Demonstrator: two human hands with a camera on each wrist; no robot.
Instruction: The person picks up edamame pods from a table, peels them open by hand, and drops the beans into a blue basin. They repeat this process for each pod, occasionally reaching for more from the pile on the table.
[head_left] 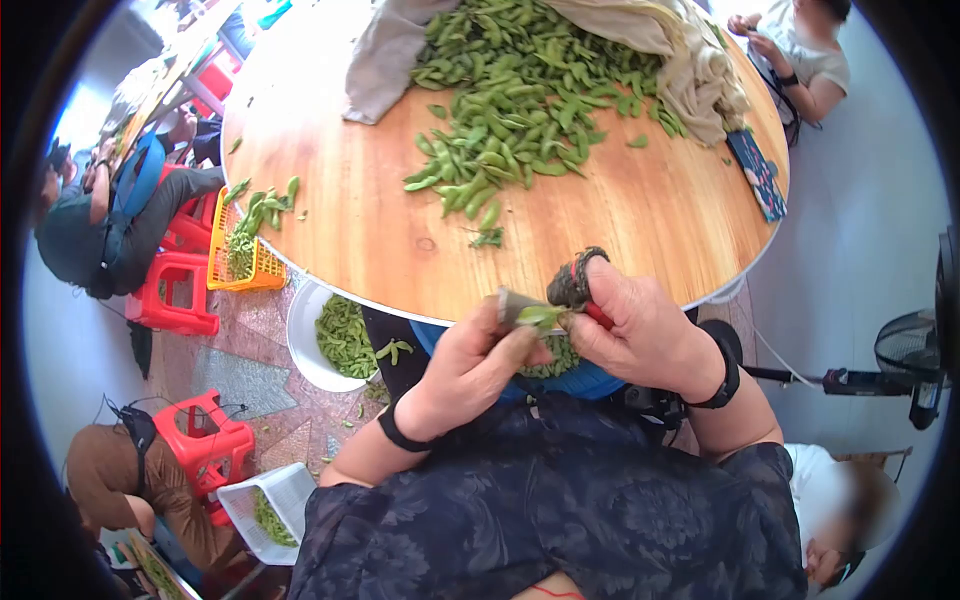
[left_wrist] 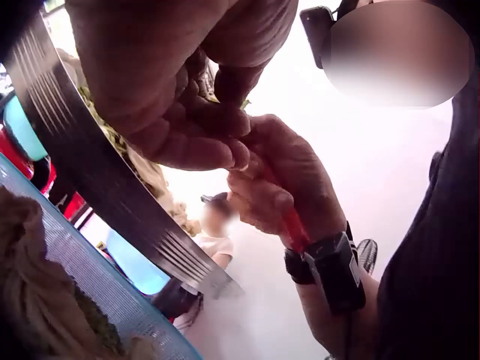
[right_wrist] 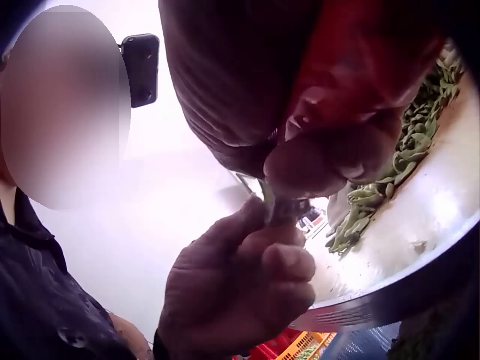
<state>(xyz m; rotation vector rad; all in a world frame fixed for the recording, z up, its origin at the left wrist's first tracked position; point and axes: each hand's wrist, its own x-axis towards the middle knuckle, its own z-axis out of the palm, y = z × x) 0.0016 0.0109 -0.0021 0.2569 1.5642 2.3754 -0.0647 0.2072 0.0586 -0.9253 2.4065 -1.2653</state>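
My left hand (head_left: 465,368) pinches a green soybean pod (head_left: 541,316) between thumb and fingers just over the table's near edge. A grey-brown wrap (head_left: 513,304) covers a fingertip there. Facing it, my right hand (head_left: 645,325) has its fingertips right at the pod's other end. Those right fingers curl round a red stick-like handle (left_wrist: 295,229), its far end hidden. A dark wrap (head_left: 574,284) covers the right index finger. Below the hands, a blue basin (head_left: 590,383) with shelled green beans (head_left: 555,358) shows partly behind them.
A large heap of pods (head_left: 530,90) spreads over the round wooden table (head_left: 350,220), with a cloth (head_left: 690,60) behind. A patterned phone (head_left: 757,177) lies at the right rim. Left stand a white bucket (head_left: 303,335) of pods and an orange basket (head_left: 248,280). A fan (head_left: 910,345) stands right.
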